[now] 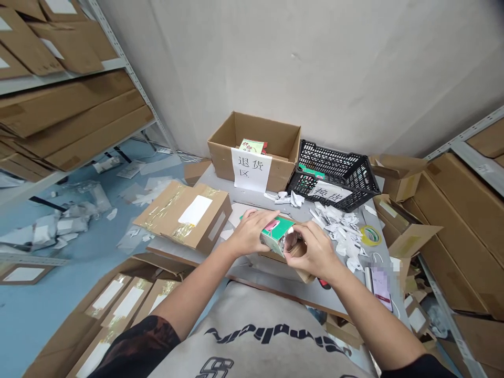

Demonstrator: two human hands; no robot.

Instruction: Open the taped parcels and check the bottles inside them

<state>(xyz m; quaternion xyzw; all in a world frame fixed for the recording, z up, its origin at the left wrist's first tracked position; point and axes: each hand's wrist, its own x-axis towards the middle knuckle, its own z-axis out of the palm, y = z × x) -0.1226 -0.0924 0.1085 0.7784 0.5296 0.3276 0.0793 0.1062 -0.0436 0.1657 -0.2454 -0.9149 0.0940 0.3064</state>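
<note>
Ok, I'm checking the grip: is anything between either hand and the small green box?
Nothing visible is. The left hand lies straight on the green box and the right hand grips its near end, both touching it, above the table.

The left hand (pixel 250 231) and right hand (pixel 315 252), clasped on a small green printed carton (pixel 277 231), filled the near middle of the grey tabletop (pixel 255 198). Beyond them a narrow bare strip lay open, walled behind by an open brown cardboard box (pixel 281 176) and a black plastic lattice basket (pixel 334 163). A flat taped brown cardboard parcel (pixel 185 215) blocked the left side, while scattered white paper scraps (pixel 338 226) and a yellow-green tape roll (pixel 370 235) cluttered the right.
</note>
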